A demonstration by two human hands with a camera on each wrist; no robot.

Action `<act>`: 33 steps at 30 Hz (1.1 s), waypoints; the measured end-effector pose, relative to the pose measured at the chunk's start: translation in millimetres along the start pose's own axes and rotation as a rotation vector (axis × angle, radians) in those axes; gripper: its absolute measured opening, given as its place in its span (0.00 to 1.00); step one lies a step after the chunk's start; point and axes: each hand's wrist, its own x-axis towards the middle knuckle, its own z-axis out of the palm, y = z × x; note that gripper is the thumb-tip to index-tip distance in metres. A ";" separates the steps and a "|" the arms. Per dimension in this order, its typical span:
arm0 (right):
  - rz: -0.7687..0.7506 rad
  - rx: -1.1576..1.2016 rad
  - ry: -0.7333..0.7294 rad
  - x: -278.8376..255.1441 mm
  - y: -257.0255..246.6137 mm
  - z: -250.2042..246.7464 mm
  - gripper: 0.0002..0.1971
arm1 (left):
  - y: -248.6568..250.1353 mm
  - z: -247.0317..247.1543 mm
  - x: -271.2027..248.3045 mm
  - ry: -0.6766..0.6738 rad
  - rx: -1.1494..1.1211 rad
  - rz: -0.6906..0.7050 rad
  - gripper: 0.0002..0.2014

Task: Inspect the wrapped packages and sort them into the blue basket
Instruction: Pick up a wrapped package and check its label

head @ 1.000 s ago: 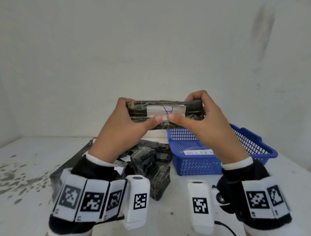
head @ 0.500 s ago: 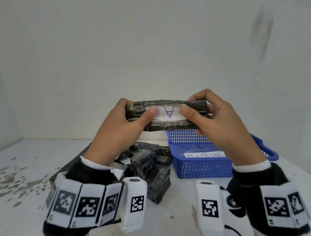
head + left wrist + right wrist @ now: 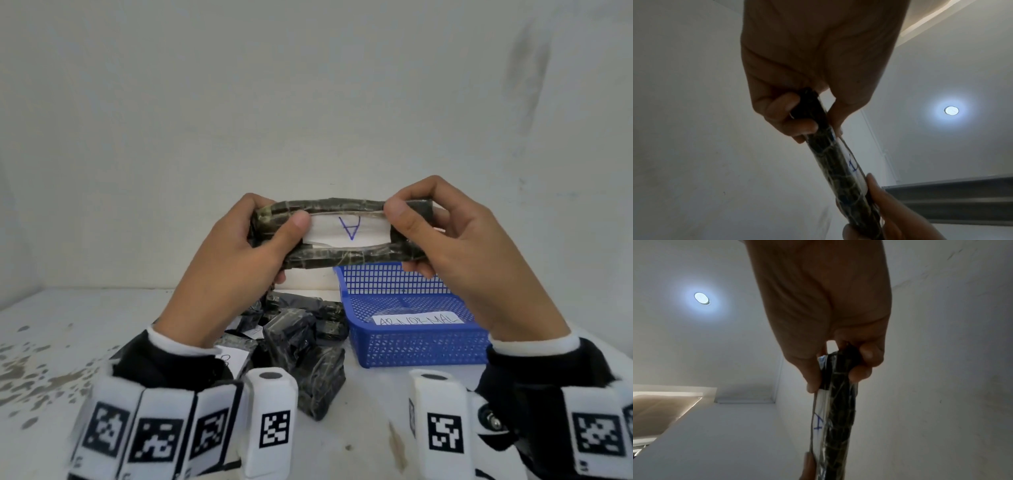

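I hold a flat dark wrapped package [image 3: 342, 255] up in front of the wall, its white label with a blue letter A facing me. My left hand [image 3: 239, 253] grips its left end, thumb on the label's edge. My right hand [image 3: 445, 240] grips the right end, thumb on the front. The left wrist view shows the package [image 3: 840, 172] edge-on between my left hand [image 3: 807, 116] and the other hand's fingers. The right wrist view shows the package [image 3: 840, 410] pinched by my right hand [image 3: 838, 369]. The blue basket [image 3: 424, 346] sits on the table below right, with a handwritten paper label inside.
A pile of dark wrapped packages [image 3: 301, 342] lies on the white table [image 3: 85, 325] left of the basket, on a dark sheet. White paper labels show among them. A white wall stands close behind. Dark stains mark the table's left part.
Both hands have turned the package so its labelled face tilts toward me, and my thumbs have slid apart from the middle toward the ends, uncovering the letter A.
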 end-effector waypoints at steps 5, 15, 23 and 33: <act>-0.037 -0.083 0.015 1.1 1.8 9.8 0.13 | 1.6 8.1 -2.3 0.117 0.095 0.012 0.22; 0.034 -0.007 0.094 2.3 6.7 7.6 0.35 | 7.1 9.0 -3.3 0.119 -0.056 -0.065 0.32; 0.064 -0.022 0.109 2.4 2.3 4.6 0.16 | 8.1 4.3 -4.0 0.036 -0.139 -0.088 0.33; 0.045 -0.034 0.096 1.1 1.0 6.9 0.12 | 7.1 0.0 -0.9 -0.042 -0.274 -0.047 0.17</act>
